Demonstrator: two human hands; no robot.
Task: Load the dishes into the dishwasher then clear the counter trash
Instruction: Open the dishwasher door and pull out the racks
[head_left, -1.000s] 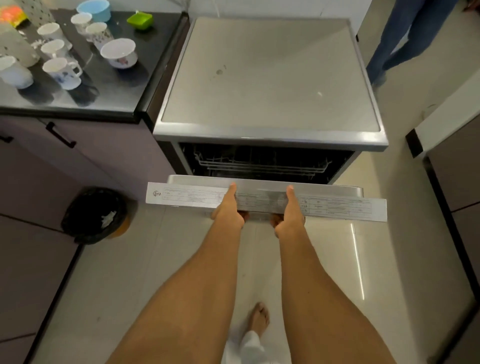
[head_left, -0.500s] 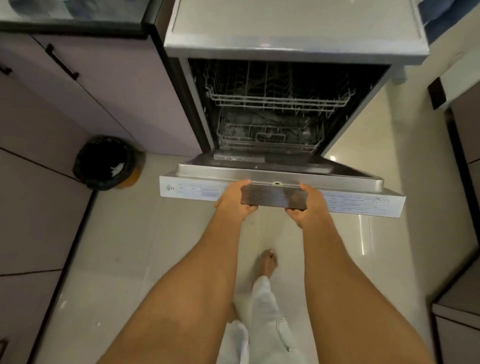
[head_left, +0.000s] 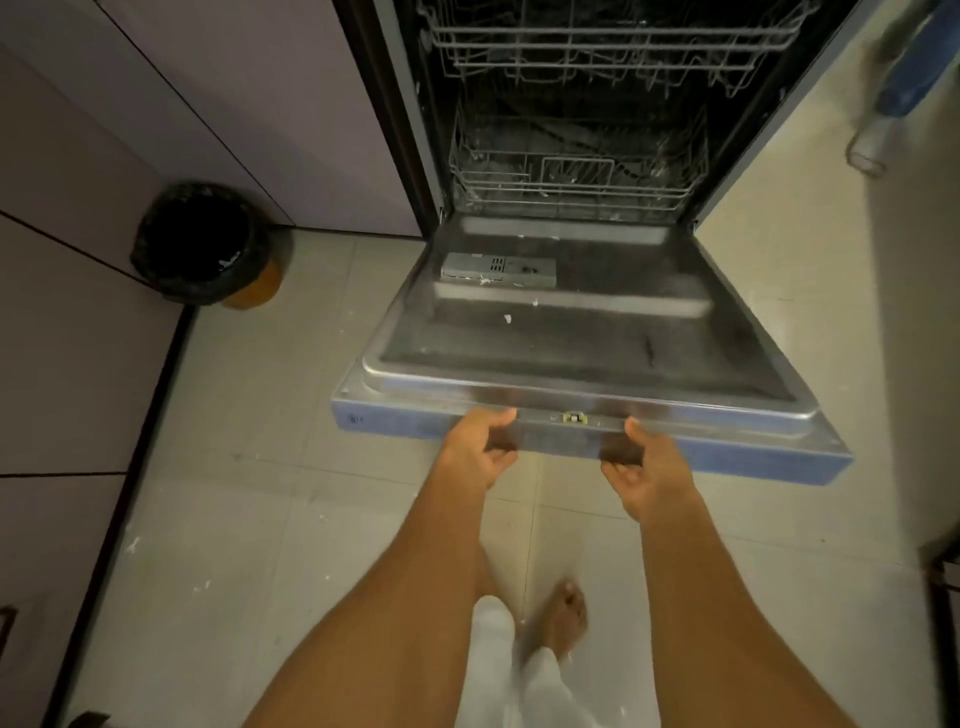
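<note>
The dishwasher door (head_left: 582, 343) hangs nearly flat, its steel inner face up with a grey detergent box (head_left: 497, 268) near the hinge. My left hand (head_left: 475, 451) and my right hand (head_left: 647, 470) grip the door's front edge at the handle recess, thumbs on top, fingers curled underneath. Behind the door the tub is open: an upper wire rack (head_left: 613, 47) and a lower wire rack (head_left: 576, 176), both without dishes. The counter and its dishes are out of view.
A black-lined bin (head_left: 200, 241) with an orange base stands on the tiled floor left of the door, against mauve cabinet fronts (head_left: 78, 260). My bare feet (head_left: 558, 621) are below the door edge. Another person's foot (head_left: 875, 140) is at the far right.
The door has swung down from half open to almost flat, with both hands following it down. My view has tilted lower, so the counter and dishwasher top have left the frame.
</note>
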